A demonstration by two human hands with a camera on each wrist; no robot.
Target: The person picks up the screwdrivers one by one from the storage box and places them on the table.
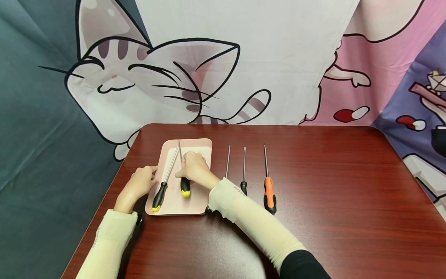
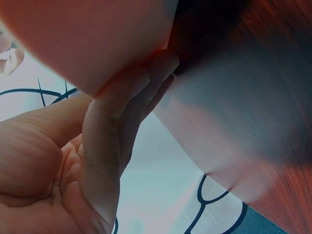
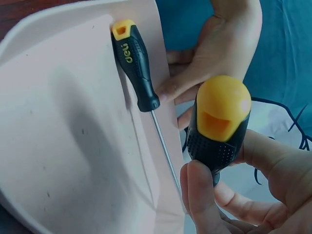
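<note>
A curtained indoor workspace — cartoon fabric point(image 1: 278, 46) hangs behind a table point(image 1: 331, 190).

My head view comes through bright and fairly even, with a pale glare low on the glossy brown surface point(image 1: 348, 186) and a dark shadow alongside the left sleeve point(image 1: 108, 240). The left wrist feed gives me less: dimmer, reddish, a deep black shadow near the top, milky reflections on the wood, and soft detail on the left hand point(image 2: 97, 156). On the right wrist I get a cooler cast, a soft-edged shadow across the tray point(image 3: 29, 146), and crisp lettering point(image 3: 127, 53) on a screwdriver handle point(image 3: 139, 73).
</note>
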